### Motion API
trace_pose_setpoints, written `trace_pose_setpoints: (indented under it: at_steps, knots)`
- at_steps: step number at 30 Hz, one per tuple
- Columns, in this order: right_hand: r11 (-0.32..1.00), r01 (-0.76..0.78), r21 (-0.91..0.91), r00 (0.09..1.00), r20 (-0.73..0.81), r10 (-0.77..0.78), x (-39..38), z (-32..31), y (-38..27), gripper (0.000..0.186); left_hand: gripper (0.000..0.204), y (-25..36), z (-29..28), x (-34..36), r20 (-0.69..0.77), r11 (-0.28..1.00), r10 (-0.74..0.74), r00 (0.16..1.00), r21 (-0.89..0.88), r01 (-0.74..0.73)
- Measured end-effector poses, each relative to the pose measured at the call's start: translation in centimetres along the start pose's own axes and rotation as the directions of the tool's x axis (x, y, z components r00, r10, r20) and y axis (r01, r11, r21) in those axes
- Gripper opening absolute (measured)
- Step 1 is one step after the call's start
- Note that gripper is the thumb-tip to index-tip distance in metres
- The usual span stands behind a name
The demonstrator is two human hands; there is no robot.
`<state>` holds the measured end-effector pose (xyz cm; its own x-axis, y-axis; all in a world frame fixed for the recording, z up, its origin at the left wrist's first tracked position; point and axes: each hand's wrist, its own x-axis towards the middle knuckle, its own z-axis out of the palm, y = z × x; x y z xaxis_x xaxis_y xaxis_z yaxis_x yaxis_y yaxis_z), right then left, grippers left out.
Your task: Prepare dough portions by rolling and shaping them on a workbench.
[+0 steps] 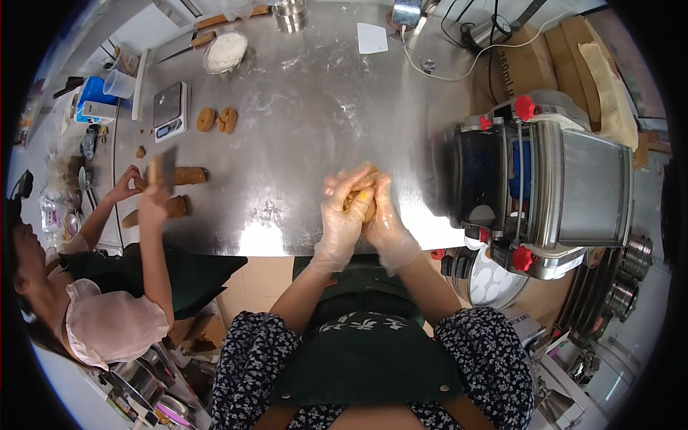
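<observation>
My left hand [340, 216] and my right hand [389, 223], both in clear plastic gloves, are cupped together around a lump of brown dough [370, 209] above the front edge of the steel table. The fingers wrap the lump from both sides and hide much of it. A yellowish smear shows on the left thumb. Off to the left, two brown dough pieces [206, 119] lie beside a digital kitchen scale [170, 113]. A co-worker's hand [152, 204] grips a wooden-handled blade, blurred by motion, over dough logs [190, 175]; the other hand steadies the dough.
The steel table [301, 107] carries a bowl of white flour [225, 52], a knife [188, 47], a metal pot [290, 16] and a white card [372, 39]. A large roller machine [552, 186] with red knobs stands at the right. The co-worker stands close at the left.
</observation>
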<state>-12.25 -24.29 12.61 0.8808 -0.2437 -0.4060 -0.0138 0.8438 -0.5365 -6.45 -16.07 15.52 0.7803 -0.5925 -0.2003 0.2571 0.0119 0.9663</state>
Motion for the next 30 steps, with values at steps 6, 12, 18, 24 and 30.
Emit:
trace_pose_setpoints:
  at_steps: [6,12,18,24,30]
  knots:
    - [0.996,0.057,-0.062,0.988,-0.141,-0.065,-0.9,1.2,-1.5,0.060,0.052,-2.5,0.9,-0.5,-0.038,0.968,0.062,0.997,0.246,-0.051]
    - [0.969,-0.246,-0.002,0.926,0.293,0.236,0.7,-1.1,-3.2,0.072,0.073,2.1,0.4,0.5,0.210,0.967,-0.028,0.977,0.254,-0.027]
    - [0.983,0.182,0.017,0.977,-0.113,-0.179,-1.5,1.2,0.1,0.067,0.036,-2.2,2.9,-0.5,-0.110,0.995,-0.040,0.993,-0.098,0.030]
    - [0.983,-0.183,0.024,0.973,0.146,0.178,-0.6,-3.2,-3.3,0.065,0.090,0.6,0.9,1.0,0.293,0.400,0.372,0.881,0.806,-0.437]
    - [0.991,0.066,0.113,0.996,-0.067,-0.058,-2.2,-0.8,-0.9,0.064,0.049,-1.9,3.8,-0.3,-0.083,0.978,-0.064,0.994,-0.205,0.045]
